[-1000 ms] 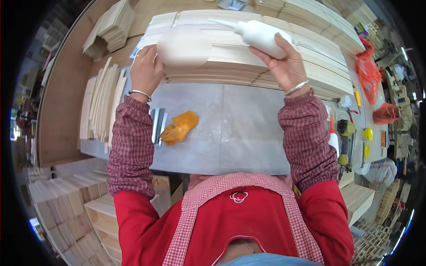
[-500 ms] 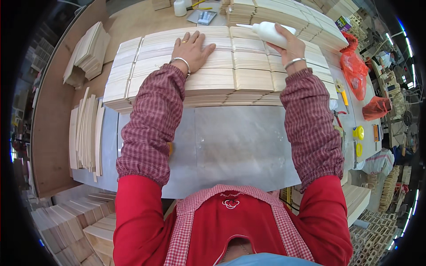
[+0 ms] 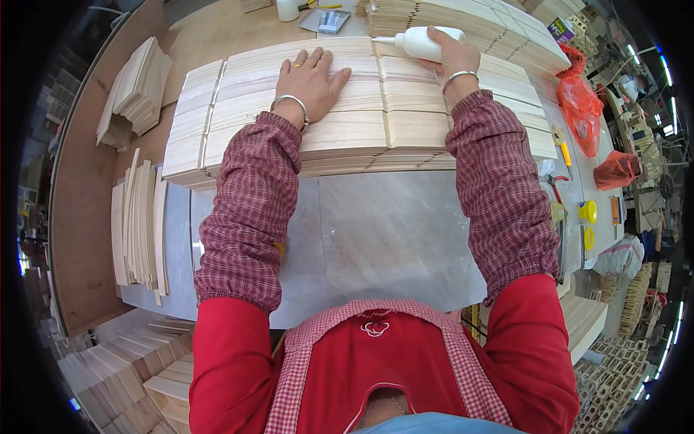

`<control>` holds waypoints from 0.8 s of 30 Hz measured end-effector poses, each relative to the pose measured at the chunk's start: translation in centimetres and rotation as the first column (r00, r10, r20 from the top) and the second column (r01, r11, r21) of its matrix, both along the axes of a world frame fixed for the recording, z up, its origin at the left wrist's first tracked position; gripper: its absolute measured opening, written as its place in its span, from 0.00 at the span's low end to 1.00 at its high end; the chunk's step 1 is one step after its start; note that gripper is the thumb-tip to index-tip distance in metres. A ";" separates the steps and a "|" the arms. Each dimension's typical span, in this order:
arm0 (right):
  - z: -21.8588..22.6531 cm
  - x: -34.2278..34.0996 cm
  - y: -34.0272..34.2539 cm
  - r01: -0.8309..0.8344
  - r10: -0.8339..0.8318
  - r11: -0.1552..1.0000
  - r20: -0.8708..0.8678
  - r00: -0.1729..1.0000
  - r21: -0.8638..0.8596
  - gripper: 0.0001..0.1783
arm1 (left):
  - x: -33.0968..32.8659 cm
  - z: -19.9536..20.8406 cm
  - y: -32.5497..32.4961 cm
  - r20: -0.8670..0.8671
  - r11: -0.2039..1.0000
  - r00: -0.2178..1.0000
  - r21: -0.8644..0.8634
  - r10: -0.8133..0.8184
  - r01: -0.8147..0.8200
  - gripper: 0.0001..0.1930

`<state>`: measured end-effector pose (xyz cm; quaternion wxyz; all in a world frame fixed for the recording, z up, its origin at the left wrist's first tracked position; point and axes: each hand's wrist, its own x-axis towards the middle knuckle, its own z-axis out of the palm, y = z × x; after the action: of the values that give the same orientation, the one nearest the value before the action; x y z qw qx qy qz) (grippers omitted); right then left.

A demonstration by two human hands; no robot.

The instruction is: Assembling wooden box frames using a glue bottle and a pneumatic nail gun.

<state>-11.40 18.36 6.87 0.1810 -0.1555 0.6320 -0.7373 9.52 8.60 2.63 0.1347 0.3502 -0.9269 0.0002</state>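
Note:
Rows of pale wooden boards [image 3: 347, 134] lie stacked side by side across the far part of the table, with grooves running across them. My left hand [image 3: 311, 85] rests flat on top of the boards, fingers spread, holding nothing. In my right hand [image 3: 455, 59] is a white squeeze bottle [image 3: 423, 43], tipped on its side. Its thin nozzle points left, and the tip is at the far end of a groove between the boards. Whether anything comes out of the nozzle is too small to tell.
A second board stack [image 3: 470, 25] stands behind on the right. Thin wooden strips [image 3: 141, 224] and a board pile [image 3: 137, 94] are at the left. Along the right edge lie a red plastic bag [image 3: 580, 116], an orange-handled tool [image 3: 564, 155] and yellow lids [image 3: 588, 211].
My right hand has moved left with the bottle, bringing the nozzle to the groove. The left hand stays flat on the boards. The view has shifted slightly.

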 end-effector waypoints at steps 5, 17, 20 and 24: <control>0.0 0.6 0.9 0.028 -0.024 0.998 -0.074 0.997 0.058 0.28 | -0.1 0.1 0.0 -0.003 1.000 1.000 0.002 0.000 0.000 0.30; 0.5 3.3 5.4 0.028 -0.012 0.994 -0.162 0.987 0.102 0.29 | -0.1 -0.4 -0.3 0.005 1.000 1.000 -0.004 0.003 -0.003 0.31; 1.1 4.5 7.0 0.019 -0.004 0.995 -0.147 0.989 0.098 0.29 | -0.1 -0.3 -0.4 0.007 1.000 1.000 -0.002 0.000 0.000 0.31; 0.7 5.4 8.7 0.001 0.008 0.997 -0.122 0.993 0.080 0.30 | -0.2 -0.3 -0.5 0.009 1.000 1.000 0.000 -0.005 0.005 0.32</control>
<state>-5.99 27.06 7.61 0.1494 -0.1941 0.6705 -0.7003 9.32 8.12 2.38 0.1303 0.3478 -0.9285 0.0013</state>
